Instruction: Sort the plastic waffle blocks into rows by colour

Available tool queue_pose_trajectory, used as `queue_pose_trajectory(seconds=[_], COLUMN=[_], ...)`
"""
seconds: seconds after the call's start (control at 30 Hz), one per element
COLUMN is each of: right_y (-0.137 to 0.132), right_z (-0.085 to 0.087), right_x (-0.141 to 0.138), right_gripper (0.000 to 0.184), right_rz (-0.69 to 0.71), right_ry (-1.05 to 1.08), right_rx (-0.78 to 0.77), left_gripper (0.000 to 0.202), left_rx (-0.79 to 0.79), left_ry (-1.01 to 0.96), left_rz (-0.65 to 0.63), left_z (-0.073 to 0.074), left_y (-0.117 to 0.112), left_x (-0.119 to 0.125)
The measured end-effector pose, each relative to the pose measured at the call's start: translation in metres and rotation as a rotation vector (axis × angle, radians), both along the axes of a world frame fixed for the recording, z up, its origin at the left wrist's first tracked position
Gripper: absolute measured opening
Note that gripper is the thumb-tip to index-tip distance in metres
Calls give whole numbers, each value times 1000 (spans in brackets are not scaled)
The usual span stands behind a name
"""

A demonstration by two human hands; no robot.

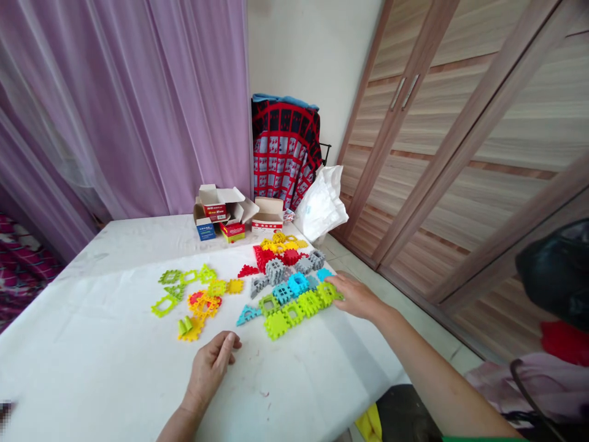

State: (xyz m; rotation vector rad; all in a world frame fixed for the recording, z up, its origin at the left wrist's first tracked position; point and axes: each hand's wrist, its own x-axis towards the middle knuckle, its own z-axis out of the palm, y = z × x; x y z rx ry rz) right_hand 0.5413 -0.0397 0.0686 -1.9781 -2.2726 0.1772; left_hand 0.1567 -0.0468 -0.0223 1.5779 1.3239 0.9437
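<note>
My right hand [356,296] is at the right end of a row of lime-green interlocking blocks [294,314], its fingers closed around the edge of the end green block [328,293]; part of that block is hidden. Behind this row lie blue blocks [298,283], then grey blocks [275,271], red blocks [263,258] and yellow blocks [278,244]. My left hand [212,362] rests on the white tabletop, fingers curled and nothing seen in them. Ahead of it, a looser group holds orange-yellow pieces [205,305], a green bent piece [184,325] and green frame pieces [164,305].
Opened cardboard boxes [267,215] stand at the table's back edge. Beside them is a white plastic bag [322,205]. A chair draped in checked cloth [285,153] stands behind. Wooden wardrobe doors [423,153] line the right, a purple curtain [184,104] the left.
</note>
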Motion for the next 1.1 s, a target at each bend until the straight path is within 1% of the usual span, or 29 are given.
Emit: queue_pose_trajectory(seconds=[0.13,0.23,0.33,0.6,0.7,0.8,0.87,0.97,1.03,1.1], right_y=[7,10,12,12,6,0,-1,1,3,4], right_z=[-6,-10,-11,-9,-5,-3,-5,-15,-26,-39], right_x=[-19,-29,-31,-33,-33,-42,-57,-94,-125,-153], right_gripper=[58,59,58,56,50,42,35,29,29,29], right_rz=[145,187,191,158,164,164,162,220,284,333], right_ry=[-12,-8,-2,-17,-34,-1,64,213,309,393], right_rx=[-46,-71,-58,-43,-24,69,159,252,272,292], left_gripper=[52,55,55,54,54,54,54,51,45,37], left_rx=[-5,-13,-24,-31,-30,-49,-78,-103,-54,57], left_ry=[-3,-1,-12,-40,-45,-78,-115,-150,-103,39], left_rz=[2,4,16,21,25,35,46,76,91,136], left_z=[2,7,9,8,10,11,10,6,4,6], left_y=[0,-2,-3,-2,-2,-2,-2,0,3,5], left_x=[0,0,1,1,1,4,7,8,3,-9])
